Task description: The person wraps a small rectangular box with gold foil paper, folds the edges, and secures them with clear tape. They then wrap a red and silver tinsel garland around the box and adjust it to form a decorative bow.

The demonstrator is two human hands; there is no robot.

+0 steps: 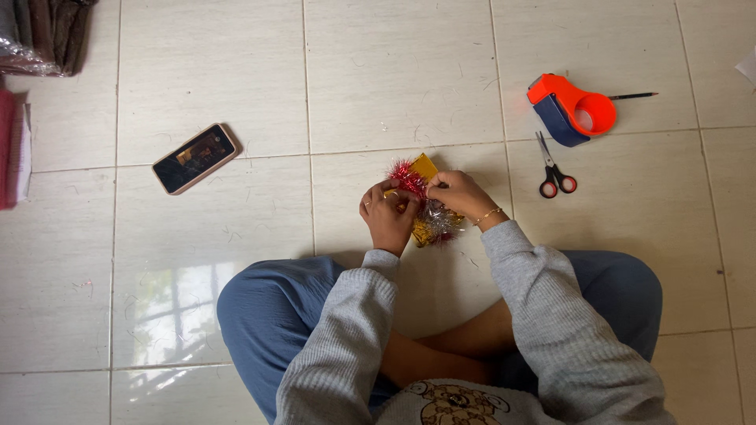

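Two hands work together over a small gold box (425,167) on the tiled floor (236,260), just in front of the crossed legs. Left hand (387,216) steadies the near side, fingers curled on the box and the red tinsel (406,178); right hand (457,193) pinches the tinsel with fingertips together. Silver tinsel (438,220) trails loose below the right wrist. Risk, as judged: the slippery strand could slide off the box if the pinch eases, or the loose silver end could snag on the sleeve. Scissors (554,169) and the orange tape dispenser (571,110) lie well apart to the right, so reaching them would free one hand's hold.
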